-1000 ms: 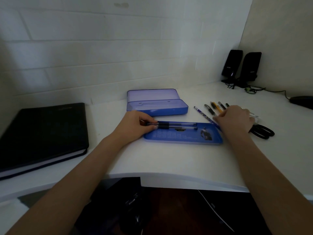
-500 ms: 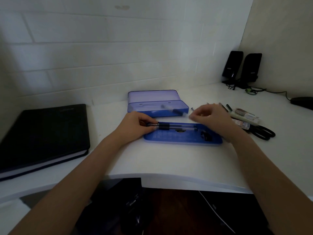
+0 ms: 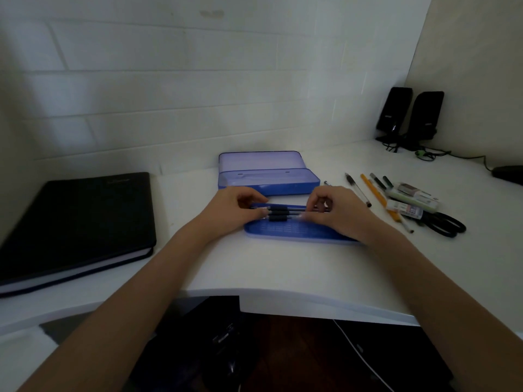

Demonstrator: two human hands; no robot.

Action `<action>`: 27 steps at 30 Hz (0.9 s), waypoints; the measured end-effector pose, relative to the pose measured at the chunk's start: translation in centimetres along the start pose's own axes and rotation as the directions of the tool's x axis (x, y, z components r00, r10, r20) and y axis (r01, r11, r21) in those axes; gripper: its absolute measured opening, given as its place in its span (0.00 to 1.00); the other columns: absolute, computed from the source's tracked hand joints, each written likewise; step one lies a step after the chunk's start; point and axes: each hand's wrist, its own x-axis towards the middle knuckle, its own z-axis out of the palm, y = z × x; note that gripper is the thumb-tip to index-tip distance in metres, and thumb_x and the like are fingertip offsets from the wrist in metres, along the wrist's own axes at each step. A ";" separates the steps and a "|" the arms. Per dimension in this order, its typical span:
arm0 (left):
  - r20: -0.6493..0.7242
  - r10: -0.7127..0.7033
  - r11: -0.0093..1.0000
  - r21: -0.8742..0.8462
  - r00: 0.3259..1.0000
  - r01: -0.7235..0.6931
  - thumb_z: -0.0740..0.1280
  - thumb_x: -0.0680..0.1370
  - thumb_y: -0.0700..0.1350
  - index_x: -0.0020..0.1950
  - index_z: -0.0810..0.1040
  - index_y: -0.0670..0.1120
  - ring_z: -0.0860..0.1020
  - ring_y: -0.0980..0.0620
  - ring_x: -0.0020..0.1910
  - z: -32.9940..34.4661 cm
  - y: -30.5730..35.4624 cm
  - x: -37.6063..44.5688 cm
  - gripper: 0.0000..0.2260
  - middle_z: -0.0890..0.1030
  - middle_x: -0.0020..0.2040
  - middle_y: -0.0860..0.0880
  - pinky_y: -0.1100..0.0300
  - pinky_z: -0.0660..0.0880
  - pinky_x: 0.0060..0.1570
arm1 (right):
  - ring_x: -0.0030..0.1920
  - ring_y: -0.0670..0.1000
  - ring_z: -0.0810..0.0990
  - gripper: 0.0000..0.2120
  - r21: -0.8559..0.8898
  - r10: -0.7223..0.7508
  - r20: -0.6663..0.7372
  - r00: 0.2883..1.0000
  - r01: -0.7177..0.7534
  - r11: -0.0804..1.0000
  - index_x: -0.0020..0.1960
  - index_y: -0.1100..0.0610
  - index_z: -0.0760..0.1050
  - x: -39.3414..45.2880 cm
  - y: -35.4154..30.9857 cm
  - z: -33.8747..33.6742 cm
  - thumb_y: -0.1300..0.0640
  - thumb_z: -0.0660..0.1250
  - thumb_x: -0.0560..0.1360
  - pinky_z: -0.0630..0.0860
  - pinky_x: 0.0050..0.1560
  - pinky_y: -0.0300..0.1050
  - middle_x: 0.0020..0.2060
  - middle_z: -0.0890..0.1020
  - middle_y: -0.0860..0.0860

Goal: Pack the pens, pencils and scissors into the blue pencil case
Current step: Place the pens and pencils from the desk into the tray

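Note:
A flat blue tray (image 3: 288, 232) of the pencil case lies in front of me with three dark-gripped pens (image 3: 278, 213) lined up on it. Behind it the blue pencil case (image 3: 266, 179) stands open, lid up. My left hand (image 3: 235, 209) pinches the pens' left ends. My right hand (image 3: 336, 210) pinches their right ends and covers the tray's right part. To the right lie several loose pens and pencils (image 3: 373, 190), an eraser and correction items (image 3: 410, 198), and black scissors (image 3: 445, 223).
A thick black notebook (image 3: 70, 222) lies at the left. Two black speakers (image 3: 410, 117) with cables stand in the back right corner, and a dark object (image 3: 509, 174) sits at the right edge. The white desk's front edge (image 3: 283, 299) curves below my arms.
My right hand left the loose pens, carried one pen leftward over the tray, and now holds it down beside the other two. My left hand stayed at the pens' left ends.

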 end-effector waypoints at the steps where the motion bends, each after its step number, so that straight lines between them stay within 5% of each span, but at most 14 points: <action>1: 0.001 0.006 1.000 -0.002 1.000 -0.006 0.73 0.70 0.48 0.48 0.82 0.54 0.80 0.56 0.44 0.0 0.0 0.0 0.08 0.82 0.45 0.55 0.68 0.73 0.47 | 0.31 0.44 0.69 0.10 -0.008 0.037 -0.070 0.997 -0.037 0.999 0.39 0.53 0.76 0.0 0.2 -0.3 0.48 0.72 0.69 0.65 0.31 0.31 0.32 0.75 0.47; 5: 0.001 0.024 1.000 -0.004 1.000 -0.024 0.72 0.70 0.48 0.48 0.82 0.53 0.79 0.56 0.44 -0.1 0.1 -0.1 0.07 0.81 0.43 0.57 0.67 0.73 0.47 | 0.41 0.52 0.77 0.09 -0.159 0.167 -0.483 0.860 -0.273 0.949 0.43 0.52 0.76 0.5 2.2 -2.1 0.46 0.65 0.74 0.74 0.43 0.47 0.39 0.80 0.51; 7: 0.003 0.030 1.000 -0.007 1.000 -0.030 0.72 0.70 0.48 0.48 0.82 0.53 0.79 0.57 0.44 -0.1 0.1 -0.1 0.07 0.81 0.42 0.58 0.68 0.72 0.47 | 0.52 0.56 0.76 0.11 -0.243 0.246 -0.561 0.790 -0.442 0.864 0.49 0.53 0.79 0.4 3.2 -2.8 0.48 0.64 0.75 0.73 0.54 0.54 0.48 0.81 0.55; 11: 0.018 0.026 0.999 -0.040 0.999 -0.026 0.72 0.71 0.47 0.49 0.81 0.54 0.79 0.58 0.44 -0.1 0.1 0.0 0.08 0.80 0.43 0.60 0.69 0.72 0.48 | 0.61 0.60 0.71 0.14 -0.414 0.363 -0.514 0.777 -0.595 0.689 0.58 0.56 0.78 0.1 4.1 -2.7 0.51 0.62 0.77 0.66 0.60 0.56 0.57 0.77 0.59; 17: 0.056 -0.018 0.986 -0.166 0.998 0.027 0.70 0.72 0.48 0.49 0.80 0.55 0.79 0.63 0.47 -0.2 0.2 0.0 0.06 0.82 0.47 0.59 0.71 0.70 0.49 | 0.60 0.59 0.70 0.13 -0.432 0.457 -0.530 0.714 -0.691 0.579 0.54 0.57 0.79 0.2 4.7 -2.7 0.51 0.66 0.73 0.65 0.58 0.53 0.53 0.79 0.57; 24: 0.160 0.034 0.996 -0.091 0.986 -0.019 0.74 0.68 0.46 0.53 0.76 0.58 0.79 0.59 0.52 -0.3 -0.2 0.0 0.16 0.79 0.51 0.62 0.63 0.73 0.58 | 0.57 0.58 0.72 0.08 -0.393 0.460 -0.550 0.697 -0.702 0.594 0.49 0.57 0.79 0.3 4.3 -2.5 0.57 0.66 0.71 0.63 0.58 0.53 0.46 0.81 0.57; 27: 0.154 0.039 0.996 -0.088 0.987 -0.026 0.74 0.68 0.45 0.53 0.76 0.58 0.79 0.59 0.50 -0.3 -0.3 0.0 0.17 0.79 0.50 0.62 0.64 0.73 0.57 | 0.50 0.57 0.77 0.07 -0.169 0.479 -0.555 0.680 -0.656 0.736 0.46 0.57 0.81 0.0 3.9 -2.7 0.57 0.66 0.71 0.71 0.53 0.52 0.44 0.82 0.57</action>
